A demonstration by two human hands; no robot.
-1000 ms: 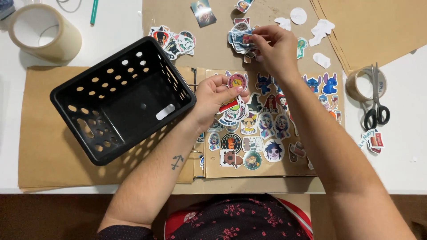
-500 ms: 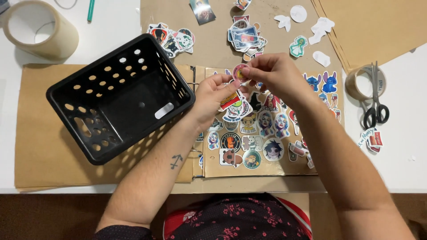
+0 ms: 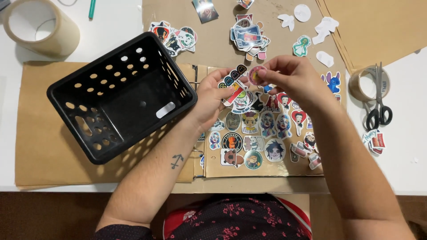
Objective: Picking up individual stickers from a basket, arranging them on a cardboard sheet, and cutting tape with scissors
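Tabletop (image 3: 111,26): black basket (image 3: 122,100) (one white label (image 3: 165,110) inside), both hands' (image 3: 291,80) grip clamped on round sticker (image 3: 255,74).

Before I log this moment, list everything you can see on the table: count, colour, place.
black basket: one, perforated plastic, left of centre on brown card
white label: one, inside the basket
sticker board: one, brown, covered in coloured stickers, centre
loose stickers: several piles, mixed colours, top centre
white backing scraps: a few, top right
large tape roll: one, tan, top left
small tape roll: one, tan, right
scissors: one pair, black handles, lying over the small roll
pen: one, teal, top left
round sticker: one, pink, held by both hands
left hand: fingertips at the round sticker
right hand: pinching the round sticker
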